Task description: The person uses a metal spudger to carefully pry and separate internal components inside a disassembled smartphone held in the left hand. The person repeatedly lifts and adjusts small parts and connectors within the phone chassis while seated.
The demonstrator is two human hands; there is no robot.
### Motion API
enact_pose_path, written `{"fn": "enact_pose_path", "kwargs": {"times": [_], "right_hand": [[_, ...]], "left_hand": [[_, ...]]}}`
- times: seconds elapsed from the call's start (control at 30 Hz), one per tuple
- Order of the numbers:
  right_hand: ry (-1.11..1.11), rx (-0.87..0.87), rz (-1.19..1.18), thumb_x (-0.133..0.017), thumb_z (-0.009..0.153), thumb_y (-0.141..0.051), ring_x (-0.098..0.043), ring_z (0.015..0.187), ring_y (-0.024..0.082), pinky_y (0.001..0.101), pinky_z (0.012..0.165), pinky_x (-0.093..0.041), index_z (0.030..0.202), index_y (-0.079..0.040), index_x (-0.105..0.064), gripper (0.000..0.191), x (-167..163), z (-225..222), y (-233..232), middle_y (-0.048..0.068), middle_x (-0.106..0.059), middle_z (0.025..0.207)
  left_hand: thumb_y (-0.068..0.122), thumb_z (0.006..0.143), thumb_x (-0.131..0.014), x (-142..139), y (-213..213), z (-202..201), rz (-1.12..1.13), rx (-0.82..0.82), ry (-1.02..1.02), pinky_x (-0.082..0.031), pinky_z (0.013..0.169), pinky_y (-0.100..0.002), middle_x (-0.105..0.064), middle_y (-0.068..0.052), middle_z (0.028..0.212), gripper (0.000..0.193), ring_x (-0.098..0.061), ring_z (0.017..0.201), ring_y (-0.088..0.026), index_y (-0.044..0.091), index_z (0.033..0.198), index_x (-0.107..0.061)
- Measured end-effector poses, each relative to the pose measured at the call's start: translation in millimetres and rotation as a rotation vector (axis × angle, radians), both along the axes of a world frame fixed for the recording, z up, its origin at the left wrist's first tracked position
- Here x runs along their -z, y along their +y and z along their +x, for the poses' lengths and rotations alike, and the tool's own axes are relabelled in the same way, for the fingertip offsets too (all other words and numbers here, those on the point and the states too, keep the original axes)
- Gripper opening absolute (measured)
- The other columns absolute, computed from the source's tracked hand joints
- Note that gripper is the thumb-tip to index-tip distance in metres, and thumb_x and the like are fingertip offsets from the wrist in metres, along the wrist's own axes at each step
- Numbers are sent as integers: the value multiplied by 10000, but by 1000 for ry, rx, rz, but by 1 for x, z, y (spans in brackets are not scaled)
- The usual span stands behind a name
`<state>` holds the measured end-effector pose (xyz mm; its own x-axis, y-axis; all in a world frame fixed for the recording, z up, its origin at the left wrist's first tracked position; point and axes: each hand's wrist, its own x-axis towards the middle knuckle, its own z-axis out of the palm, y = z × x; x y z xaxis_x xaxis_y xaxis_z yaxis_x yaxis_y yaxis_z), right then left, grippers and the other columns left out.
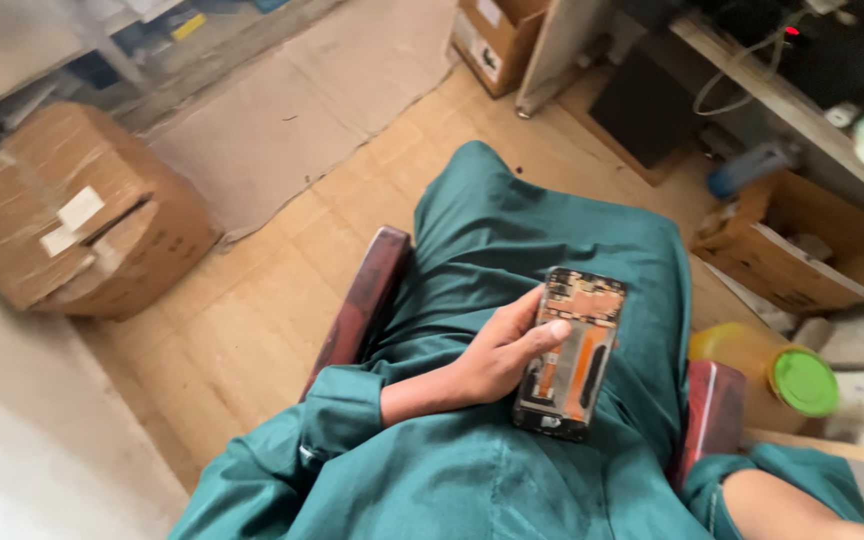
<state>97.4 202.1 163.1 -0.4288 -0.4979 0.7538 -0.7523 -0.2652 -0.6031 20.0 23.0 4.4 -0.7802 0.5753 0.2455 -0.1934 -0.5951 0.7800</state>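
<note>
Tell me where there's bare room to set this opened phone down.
Bare wooden floor lies between the big cardboard box and the chair arm. The right is crowded: yellow jar, open carton, shelf. The left hand holds the phone.

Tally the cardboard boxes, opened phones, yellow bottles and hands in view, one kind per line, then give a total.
Cardboard boxes: 3 (left, top, right)
Opened phone, held in the left hand: 1
Yellow bottle with green cap: 1
Hands in view: 1, the left hand
Total: 6
</note>
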Motion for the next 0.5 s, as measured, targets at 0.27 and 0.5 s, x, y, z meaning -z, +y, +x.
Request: {"fn": "enact_pose_path", "kwargs": {"times": [0.27, 0.5], "right_hand": [[-5, 65, -19, -637, 1017, -117, -680, 804, 226, 347, 766, -574, 1010, 26, -612, 145, -3, 7, 13, 137, -647, 927], [-55, 94, -55, -665, 1022, -105, -675, 801, 240, 360, 767, -570, 1006, 33, -615, 148, 5, -2, 9, 154, -646, 924]], "left_hand": [[222, 1095, -560, -6, 0, 3, 15, 62, -89, -507, 1072, -363, -651, -137, 1332, 470, -634, 1227, -201, -10, 1487, -446], [48, 988, -582, -7, -5, -1, -34, 21, -8, -491, 1105, -347, -640, -114, 1358, 547, -619, 1245, -173, 8, 1506, -411]]}}
